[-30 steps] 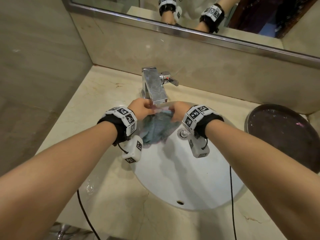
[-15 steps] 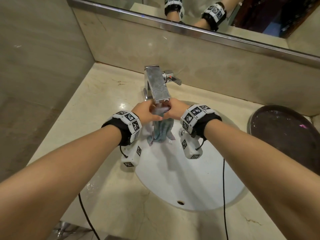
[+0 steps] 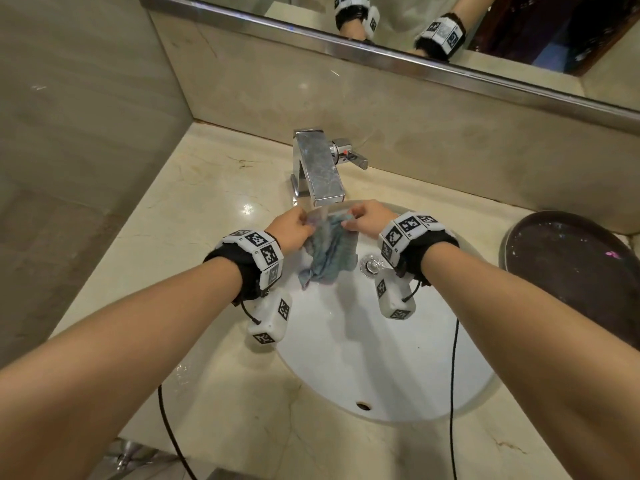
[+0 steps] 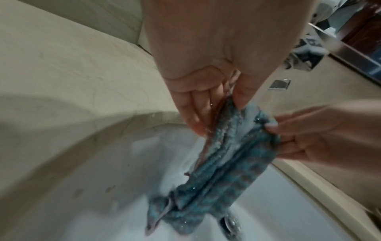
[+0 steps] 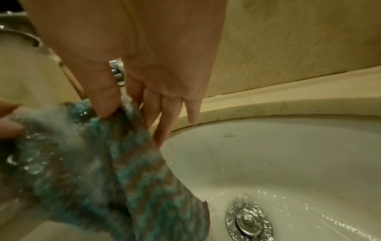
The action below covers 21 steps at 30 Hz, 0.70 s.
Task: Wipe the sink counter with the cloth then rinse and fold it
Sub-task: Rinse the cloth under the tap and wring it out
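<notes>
A wet blue-grey cloth (image 3: 329, 252) hangs under the chrome faucet (image 3: 318, 168), with water running onto its top edge. My left hand (image 3: 294, 226) pinches the cloth's upper left corner between thumb and fingers. At the upper right corner my right hand (image 3: 367, 216) pinches it the same way. The cloth (image 4: 222, 164) hangs spread between the two hands above the white sink basin (image 3: 398, 368). In the right wrist view water splashes over the cloth (image 5: 86, 163), and its lower end hangs near the drain (image 5: 248, 219).
The beige marble counter (image 3: 194, 216) runs round the basin, with wet spots at the left front. A dark round tray (image 3: 575, 271) sits at the right. A mirror and marble backsplash stand behind the faucet. Black cables hang from both wrists.
The hands have moved apart, and the cloth, bunched between them half a second ago, is now spread wider under the water stream.
</notes>
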Tool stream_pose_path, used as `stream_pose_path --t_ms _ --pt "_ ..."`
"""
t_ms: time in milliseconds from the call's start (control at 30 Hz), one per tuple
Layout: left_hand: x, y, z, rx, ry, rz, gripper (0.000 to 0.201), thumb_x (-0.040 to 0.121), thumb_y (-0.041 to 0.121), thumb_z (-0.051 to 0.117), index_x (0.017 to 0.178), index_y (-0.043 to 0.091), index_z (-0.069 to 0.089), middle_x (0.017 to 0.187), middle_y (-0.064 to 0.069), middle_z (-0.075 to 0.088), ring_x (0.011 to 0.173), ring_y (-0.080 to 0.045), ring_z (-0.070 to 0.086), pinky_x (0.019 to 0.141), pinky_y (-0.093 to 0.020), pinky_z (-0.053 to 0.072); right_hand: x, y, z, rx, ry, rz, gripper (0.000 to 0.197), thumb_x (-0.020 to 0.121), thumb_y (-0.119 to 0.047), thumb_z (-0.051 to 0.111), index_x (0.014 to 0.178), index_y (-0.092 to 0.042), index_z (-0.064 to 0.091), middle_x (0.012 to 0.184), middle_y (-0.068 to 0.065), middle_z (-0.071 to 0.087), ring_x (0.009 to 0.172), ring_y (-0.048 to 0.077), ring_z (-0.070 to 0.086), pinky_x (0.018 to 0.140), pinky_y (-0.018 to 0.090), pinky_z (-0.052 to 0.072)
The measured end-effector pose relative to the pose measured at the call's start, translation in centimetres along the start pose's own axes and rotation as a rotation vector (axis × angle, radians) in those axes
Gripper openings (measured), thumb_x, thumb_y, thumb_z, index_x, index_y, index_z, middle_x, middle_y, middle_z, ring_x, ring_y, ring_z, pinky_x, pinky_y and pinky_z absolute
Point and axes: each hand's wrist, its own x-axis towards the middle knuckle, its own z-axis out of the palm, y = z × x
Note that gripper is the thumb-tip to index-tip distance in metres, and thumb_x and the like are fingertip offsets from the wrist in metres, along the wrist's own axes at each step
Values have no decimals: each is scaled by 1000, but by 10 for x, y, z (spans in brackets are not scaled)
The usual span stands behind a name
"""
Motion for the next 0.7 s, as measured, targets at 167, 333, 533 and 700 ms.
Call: stream_pose_path --t_ms 167,333,533,700 --pt "-3 -1 0 204 23 111 55 83 22 66 128 8 39 119 -12 59 104 -28 59 82 -30 45 -5 -20 4 110 -55 -122 35 87 -3 58 122 -4 57 95 2 58 87 16 55 63 16 45" --pt "-4 9 -1 295 100 185 54 83 21 65 130 11 41 119 -14 62 107 -33 60 87 -34 48 -3 -27 5 62 -59 -140 37 80 0 65 116 1 57 87 1 57 80 16 54 55 10 39" --pt "-8 10 -3 325 212 207 30 92 13 46 120 11 58 120 -17 63 107 -34 60 86 -32 46 2 -14 5 -483 -122 -56 23 83 -7 62 106 -7 61 93 7 56 85 23 54 76 29 48" --pt "-5 6 0 257 197 187 27 95 19 44 119 13 55 115 -17 65 101 -34 61 75 -28 42 1 -3 4 -447 -44 -32 11 91 -13 54 92 -7 63 94 12 64 96 29 59 79 31 45"
